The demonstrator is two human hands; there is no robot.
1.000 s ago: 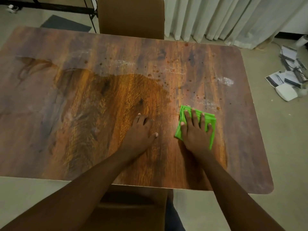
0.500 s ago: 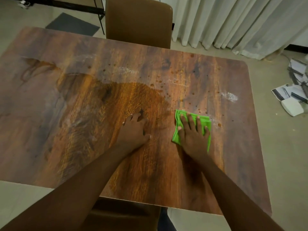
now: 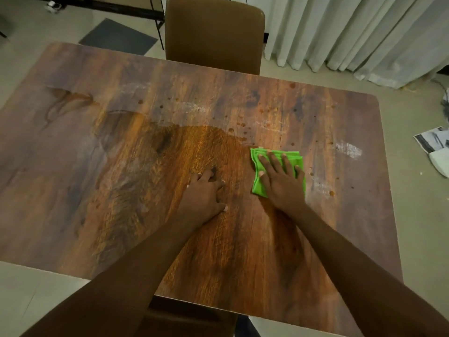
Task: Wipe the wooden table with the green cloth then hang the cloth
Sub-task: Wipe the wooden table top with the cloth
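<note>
The right grip (image 3: 281,183) lies flat on the green cloth (image 3: 258,188), its fingers straight and spread apart, pressing the cloth down rather than clasping it. The cloth is folded into a small pad, with its layered edges showing at the upper left corner. It sits on the wooden counter (image 3: 97,190) right of the frame's centre. The left grip (image 3: 204,193) rests just beside it to the left, apart from the cloth, fingers loosely bent with the tips on the bare wood, holding nothing.

Around both grips, and spreading to the left, the wood shows a brighter, glossy orange patch (image 3: 194,152) with a curved upper edge. Above and right of the cloth are scattered dark spots (image 3: 243,128), and a chalky white smear (image 3: 348,150) lies near the counter's right edge.

A brown chair (image 3: 213,32) stands at the far side of the counter, top centre. Pale curtains (image 3: 340,32) hang in the upper right, a dark mat (image 3: 119,36) lies on the floor in the upper left, and some papers (image 3: 430,142) lie on the floor at the right edge.
</note>
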